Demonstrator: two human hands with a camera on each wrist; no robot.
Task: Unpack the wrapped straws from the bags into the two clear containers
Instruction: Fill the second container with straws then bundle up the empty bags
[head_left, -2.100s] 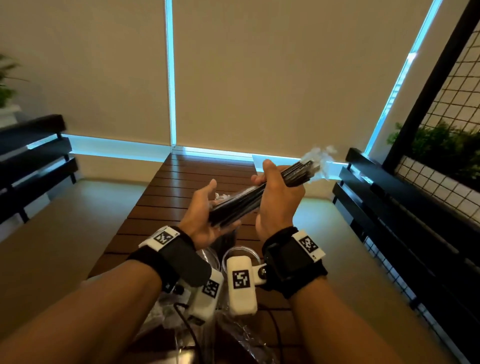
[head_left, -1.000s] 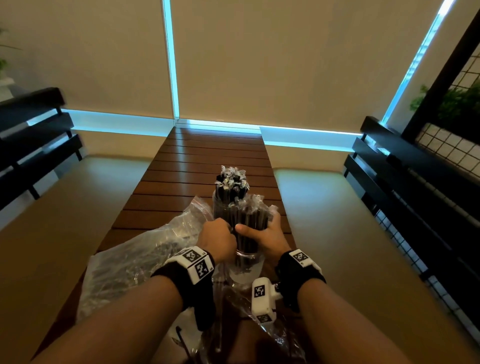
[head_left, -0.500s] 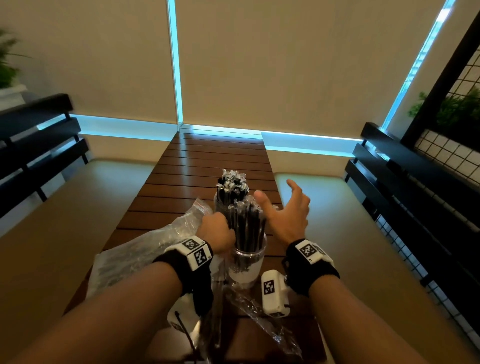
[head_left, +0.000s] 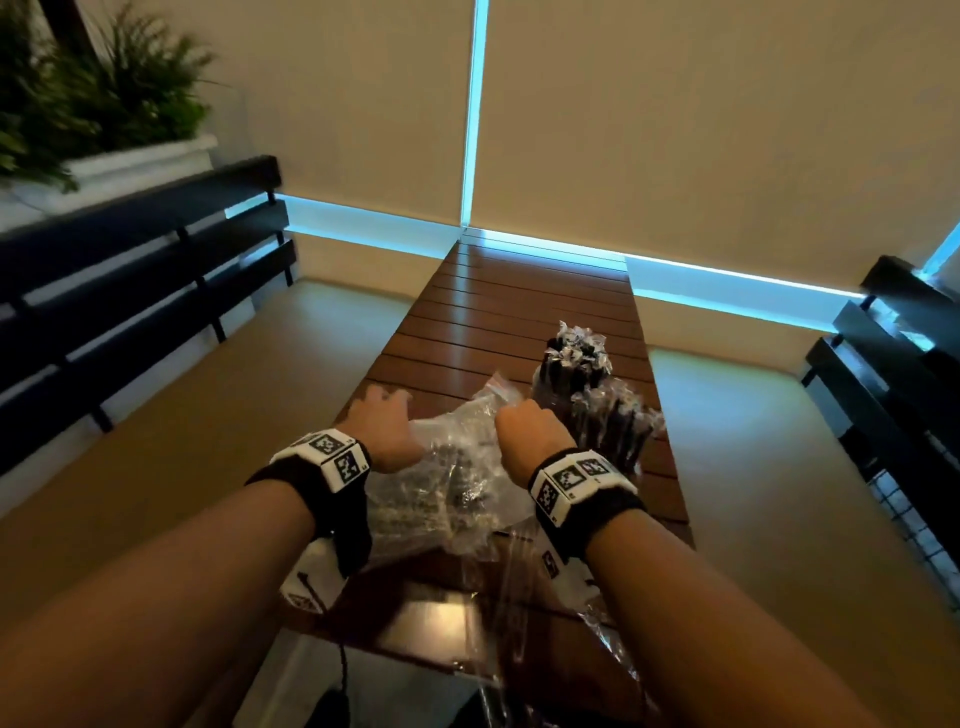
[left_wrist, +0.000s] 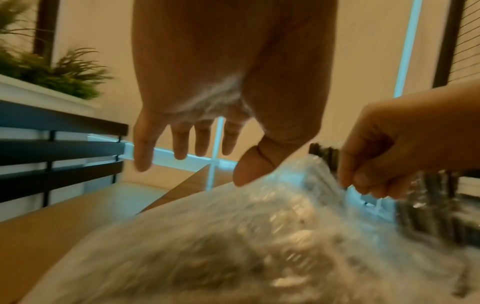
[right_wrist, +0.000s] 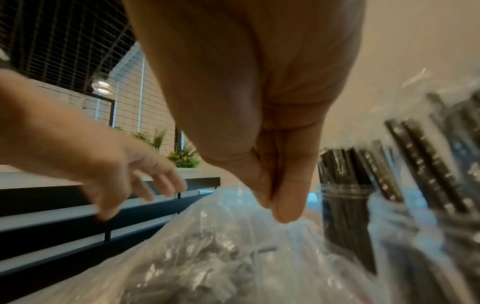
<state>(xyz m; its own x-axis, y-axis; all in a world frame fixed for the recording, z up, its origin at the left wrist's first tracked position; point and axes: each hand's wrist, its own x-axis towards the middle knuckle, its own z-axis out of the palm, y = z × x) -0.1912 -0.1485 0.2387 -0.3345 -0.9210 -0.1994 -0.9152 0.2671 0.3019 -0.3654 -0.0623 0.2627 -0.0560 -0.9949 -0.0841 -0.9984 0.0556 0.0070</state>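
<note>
A clear plastic bag (head_left: 441, 478) of wrapped black straws lies on the wooden table (head_left: 519, 291). My right hand (head_left: 519, 415) pinches the bag's upper edge between thumb and fingers; the right wrist view shows the hand (right_wrist: 275, 201) and bag (right_wrist: 221, 246) close up. My left hand (head_left: 384, 415) hovers open over the bag's left side, its spread fingers (left_wrist: 179, 148) holding nothing. To the right stand two clear containers filled with upright straws, a far one (head_left: 574, 364) and a near one (head_left: 613, 436). The right wrist view shows them too (right_wrist: 342, 205).
A flattened clear bag (head_left: 519, 597) lies near the table's front edge. Dark slatted benches run along the left (head_left: 130, 270) and right (head_left: 909, 353). A white planter with greenery (head_left: 104, 114) sits at the back left. Window blinds close the far end.
Both hands have left the near container's straws and moved left to the bag. My right hand has taken hold of the bag's edge; my left hand has opened over it.
</note>
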